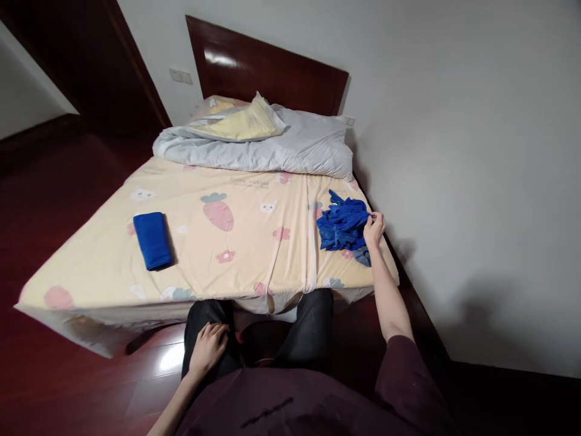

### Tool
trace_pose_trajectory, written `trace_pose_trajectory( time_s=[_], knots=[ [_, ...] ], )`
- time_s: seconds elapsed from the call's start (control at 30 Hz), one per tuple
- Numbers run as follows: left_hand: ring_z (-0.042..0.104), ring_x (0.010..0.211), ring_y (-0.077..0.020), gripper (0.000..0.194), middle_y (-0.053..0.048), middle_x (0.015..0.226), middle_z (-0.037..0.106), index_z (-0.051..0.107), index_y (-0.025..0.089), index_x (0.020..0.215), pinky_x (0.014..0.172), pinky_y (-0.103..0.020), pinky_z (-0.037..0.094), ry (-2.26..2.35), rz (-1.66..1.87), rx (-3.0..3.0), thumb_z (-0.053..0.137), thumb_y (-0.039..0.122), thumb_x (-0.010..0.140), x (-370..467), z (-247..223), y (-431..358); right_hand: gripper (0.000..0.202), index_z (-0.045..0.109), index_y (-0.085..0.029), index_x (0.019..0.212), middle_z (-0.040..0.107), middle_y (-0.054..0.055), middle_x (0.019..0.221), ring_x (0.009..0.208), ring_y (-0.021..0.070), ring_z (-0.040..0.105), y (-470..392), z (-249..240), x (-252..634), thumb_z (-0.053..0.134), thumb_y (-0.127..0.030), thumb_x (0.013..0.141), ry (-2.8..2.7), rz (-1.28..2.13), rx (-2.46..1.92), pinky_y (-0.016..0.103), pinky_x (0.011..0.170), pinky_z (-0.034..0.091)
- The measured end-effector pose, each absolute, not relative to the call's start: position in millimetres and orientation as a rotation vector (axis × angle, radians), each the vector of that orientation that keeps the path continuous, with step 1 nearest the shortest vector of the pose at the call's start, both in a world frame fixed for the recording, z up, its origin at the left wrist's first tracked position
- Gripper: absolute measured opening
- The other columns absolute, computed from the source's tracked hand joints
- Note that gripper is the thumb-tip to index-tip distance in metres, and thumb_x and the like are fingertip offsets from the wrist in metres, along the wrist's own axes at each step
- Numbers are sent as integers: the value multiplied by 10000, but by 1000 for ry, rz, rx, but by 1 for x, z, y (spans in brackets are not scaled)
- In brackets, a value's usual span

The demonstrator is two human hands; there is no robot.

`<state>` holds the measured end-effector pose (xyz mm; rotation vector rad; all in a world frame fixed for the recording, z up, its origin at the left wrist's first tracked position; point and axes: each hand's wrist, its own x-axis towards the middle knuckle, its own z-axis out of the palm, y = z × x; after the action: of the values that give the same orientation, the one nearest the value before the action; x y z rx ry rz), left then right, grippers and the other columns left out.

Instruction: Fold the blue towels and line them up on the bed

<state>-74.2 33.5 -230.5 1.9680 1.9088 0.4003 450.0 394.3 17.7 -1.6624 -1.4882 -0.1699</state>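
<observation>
Blue cloth heap [341, 225] lies crumpled and unfolded near the right edge of a bed [247, 242]. Well apart, toward the bed's left, a folded blue cloth [152, 241] forms a neat rectangle, so one piece looks done and the heap appears left to do. The right arm stretches forward, its hand [374, 229] pinching the heap's edge between thumb and fingers. The left hand [209, 349] rests on the thigh [207, 310], fingers relaxed, holding nothing.

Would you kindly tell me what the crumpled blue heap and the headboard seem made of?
The crumpled blue heap: soft, matte fabric, judging by its loose folds; fibre unclear. The headboard: probably varnished wood, dark and glossy, given its reddish-brown colour and bright reflection.
</observation>
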Motion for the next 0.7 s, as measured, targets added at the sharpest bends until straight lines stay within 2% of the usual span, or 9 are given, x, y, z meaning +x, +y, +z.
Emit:
trace_pose_trajectory(
  time_s=[0.3, 0.53, 0.7],
  knots=[
    [654, 1141, -283, 308, -74, 1116, 774, 735, 248, 986, 1195, -517, 349, 1865, 486, 1923, 445, 306, 900, -74, -222, 29, 146, 489, -181, 1087, 644, 96, 940, 910, 214, 663, 407, 130, 438, 360, -191, 1018, -1115, -241, -1342, 386, 925, 507],
    [676, 1096, -266, 334, -73, 1075, 780, 742, 252, 1000, 1193, -493, 335, 1794, 455, 1897, 419, 297, 929, -64, -214, 18, 61, 440, -231, 1036, 599, 75, 894, 802, 170, 609, 365, 221, 388, 389, -262, 1049, -1246, -343, -1076, 318, 812, 518],
    [683, 1086, -268, 310, -100, 1069, 769, 738, 236, 1013, 1052, -432, 454, 1727, 301, 1893, 442, 281, 933, -47, -211, 18, 124, 465, -227, 1049, 569, 50, 895, 783, 152, 620, 326, 274, 358, 416, -339, 1074, -1384, -418, -786, 295, 748, 500]
  ],
)
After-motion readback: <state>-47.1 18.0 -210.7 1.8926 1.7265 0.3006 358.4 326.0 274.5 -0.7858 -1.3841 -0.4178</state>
